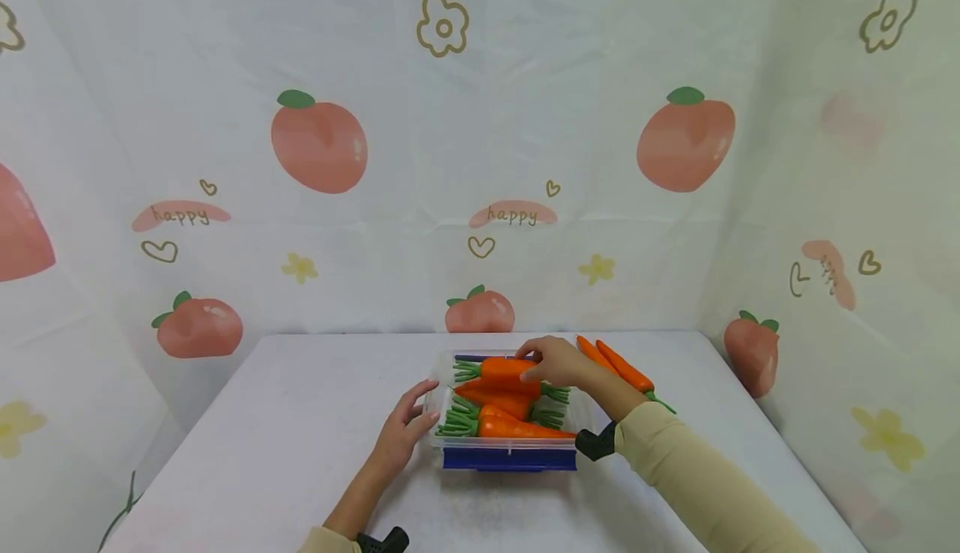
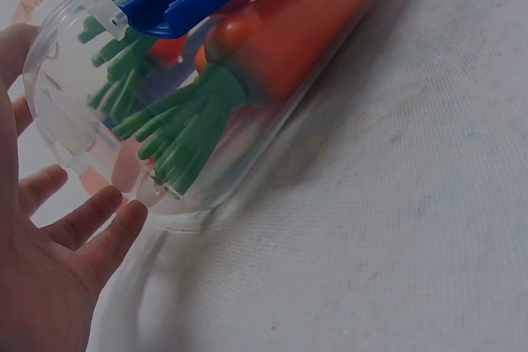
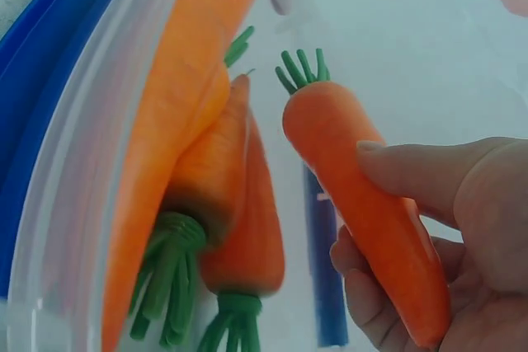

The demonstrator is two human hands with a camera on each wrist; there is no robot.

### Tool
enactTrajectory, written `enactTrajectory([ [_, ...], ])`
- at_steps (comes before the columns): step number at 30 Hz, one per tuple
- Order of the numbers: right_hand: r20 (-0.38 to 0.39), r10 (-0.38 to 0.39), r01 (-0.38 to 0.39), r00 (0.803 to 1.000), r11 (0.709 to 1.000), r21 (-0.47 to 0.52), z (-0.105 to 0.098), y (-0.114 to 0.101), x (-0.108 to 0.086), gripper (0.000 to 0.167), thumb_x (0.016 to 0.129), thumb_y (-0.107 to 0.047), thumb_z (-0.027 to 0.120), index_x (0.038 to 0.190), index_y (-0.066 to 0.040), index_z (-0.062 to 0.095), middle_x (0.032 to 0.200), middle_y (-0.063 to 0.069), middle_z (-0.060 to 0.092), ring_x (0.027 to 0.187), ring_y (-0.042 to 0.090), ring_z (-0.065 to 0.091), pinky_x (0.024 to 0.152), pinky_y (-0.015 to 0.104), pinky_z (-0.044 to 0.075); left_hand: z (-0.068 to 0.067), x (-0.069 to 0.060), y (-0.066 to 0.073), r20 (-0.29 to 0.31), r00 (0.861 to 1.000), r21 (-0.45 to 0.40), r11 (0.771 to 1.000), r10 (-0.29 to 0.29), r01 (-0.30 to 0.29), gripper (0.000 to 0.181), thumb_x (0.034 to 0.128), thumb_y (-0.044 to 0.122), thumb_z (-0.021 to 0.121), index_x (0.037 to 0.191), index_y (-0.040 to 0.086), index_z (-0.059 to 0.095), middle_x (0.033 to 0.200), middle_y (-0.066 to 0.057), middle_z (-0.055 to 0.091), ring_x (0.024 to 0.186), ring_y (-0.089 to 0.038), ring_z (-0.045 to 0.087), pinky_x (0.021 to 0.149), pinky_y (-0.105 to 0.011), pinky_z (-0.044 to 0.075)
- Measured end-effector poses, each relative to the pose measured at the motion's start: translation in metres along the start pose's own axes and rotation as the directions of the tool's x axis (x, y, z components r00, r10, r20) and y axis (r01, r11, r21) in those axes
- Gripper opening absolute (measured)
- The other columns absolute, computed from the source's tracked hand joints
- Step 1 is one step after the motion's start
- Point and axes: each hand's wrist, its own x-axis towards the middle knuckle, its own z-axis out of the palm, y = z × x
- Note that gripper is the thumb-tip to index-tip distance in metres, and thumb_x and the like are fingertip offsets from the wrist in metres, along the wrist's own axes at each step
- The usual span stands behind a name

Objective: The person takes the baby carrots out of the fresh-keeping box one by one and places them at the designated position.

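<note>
A clear plastic box with blue latches stands on the table, holding several orange carrots with green stems. My right hand is over its far right part. In the right wrist view, that hand grips a carrot between the thumb and the curled fingers, its green stem pointing away from the palm. My left hand is at the box's left side. Its fingers are spread and fairly straight against or close beside the clear wall; contact is hard to tell.
Two more carrots lie on the white table to the right of the box, behind the right forearm. A white curtain printed with fruit and flowers hangs behind the table and along its sides.
</note>
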Motion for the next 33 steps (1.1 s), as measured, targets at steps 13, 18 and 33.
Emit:
enactTrajectory([
  [13, -0.043, -0.015, 0.017, 0.999, 0.998, 0.057, -0.023, 0.016, -0.018, 0.032, 0.086, -0.019, 0.074, 0.117, -0.014, 0.068, 0.095, 0.001, 0.062, 0.087, 0.021, 0.055, 0.073, 0.032, 0.052, 0.0, 0.0, -0.003, 0.003, 1.0, 0.007, 1.0, 0.015, -0.015, 0.044, 0.0978, 0.016, 0.055, 0.141, 0.019, 0.049, 0.152, -0.013, 0.036, 0.122, -0.043, 0.049, 0.098, -0.06, 0.04],
  [18, -0.069, -0.009, 0.015, 0.998, 0.996, 0.083, -0.034, 0.017, -0.029, 0.035, 0.088, -0.019, 0.073, 0.122, -0.013, 0.065, 0.099, 0.003, 0.062, 0.088, 0.021, 0.055, 0.077, 0.034, 0.053, 0.0, -0.003, 0.005, 0.004, 1.0, 0.005, 1.0, 0.013, -0.013, 0.044, 0.0976, 0.017, 0.056, 0.141, 0.017, 0.049, 0.152, -0.013, 0.035, 0.122, -0.044, 0.048, 0.099, -0.061, 0.039],
  [33, -0.273, 0.071, -0.037, 0.959, 0.991, 0.127, -0.038, 0.058, -0.045, 0.042, 0.09, -0.023, 0.071, 0.128, -0.011, 0.06, 0.109, 0.013, 0.064, 0.089, 0.025, 0.058, 0.079, 0.039, 0.053, 0.003, 0.0, -0.001, -0.027, 1.0, 0.032, 0.999, 0.008, -0.007, 0.045, 0.0969, 0.013, 0.055, 0.142, 0.014, 0.047, 0.151, -0.016, 0.035, 0.121, -0.044, 0.049, 0.097, -0.061, 0.04],
])
